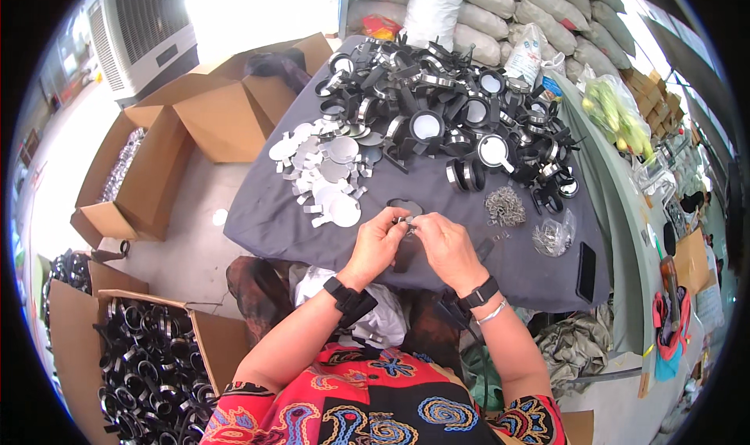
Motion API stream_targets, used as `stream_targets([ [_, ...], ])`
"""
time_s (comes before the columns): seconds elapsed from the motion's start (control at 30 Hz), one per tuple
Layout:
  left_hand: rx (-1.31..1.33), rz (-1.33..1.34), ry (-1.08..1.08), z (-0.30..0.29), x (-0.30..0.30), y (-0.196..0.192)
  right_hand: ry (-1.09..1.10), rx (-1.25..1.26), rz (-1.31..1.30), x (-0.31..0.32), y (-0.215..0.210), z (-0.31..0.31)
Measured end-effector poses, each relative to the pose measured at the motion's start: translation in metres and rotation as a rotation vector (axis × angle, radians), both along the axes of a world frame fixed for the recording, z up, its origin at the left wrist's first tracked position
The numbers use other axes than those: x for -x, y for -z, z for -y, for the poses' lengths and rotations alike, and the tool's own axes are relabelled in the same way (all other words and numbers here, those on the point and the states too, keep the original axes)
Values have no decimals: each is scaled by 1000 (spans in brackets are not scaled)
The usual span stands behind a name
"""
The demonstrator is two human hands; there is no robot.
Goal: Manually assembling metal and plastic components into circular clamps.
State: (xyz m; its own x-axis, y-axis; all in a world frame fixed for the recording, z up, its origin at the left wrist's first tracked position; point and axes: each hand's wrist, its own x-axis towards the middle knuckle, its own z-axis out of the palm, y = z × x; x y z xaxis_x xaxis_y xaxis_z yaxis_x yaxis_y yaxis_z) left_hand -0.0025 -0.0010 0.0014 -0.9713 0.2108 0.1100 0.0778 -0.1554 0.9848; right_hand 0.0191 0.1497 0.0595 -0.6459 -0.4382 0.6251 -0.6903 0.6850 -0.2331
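Note:
Near the front edge of the cloth-covered table, my left hand (376, 243) and my right hand (447, 243) meet, fingertips pinched around a round disc (406, 206) at its tab end. Fingers hide the small part between them. Left of my hands lies a pile of flat silvery discs with tabs (341, 150). Beyond is a large heap of black and silver ring-shaped parts (426, 125), some with a white round face. Small metal springs or clips (505, 207) lie in a mound to the right, beside a clear plastic bag of small metal parts (553, 235).
A black phone (586, 271) rests at the table's right edge. On the lower left stands an open carton full of black rings (152, 367); another open carton (156, 175) holds shiny parts. Stacked sacks (547, 7) line the back, and an air cooler (144, 31) stands far left.

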Motion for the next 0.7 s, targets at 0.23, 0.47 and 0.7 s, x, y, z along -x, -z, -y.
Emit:
stream_targets([
  [0.23, -13, -9, 11, 2, 0, -2, -34, -285, -161, 10, -9, 2],
  [0.47, 30, -4, 37, 4, -1, -4, -36, -240, -100, 15, -5, 0],
  [0.7, -8, -13, 42, 4, 0, 2, -49, -251, -91, 14, -12, 2],
])
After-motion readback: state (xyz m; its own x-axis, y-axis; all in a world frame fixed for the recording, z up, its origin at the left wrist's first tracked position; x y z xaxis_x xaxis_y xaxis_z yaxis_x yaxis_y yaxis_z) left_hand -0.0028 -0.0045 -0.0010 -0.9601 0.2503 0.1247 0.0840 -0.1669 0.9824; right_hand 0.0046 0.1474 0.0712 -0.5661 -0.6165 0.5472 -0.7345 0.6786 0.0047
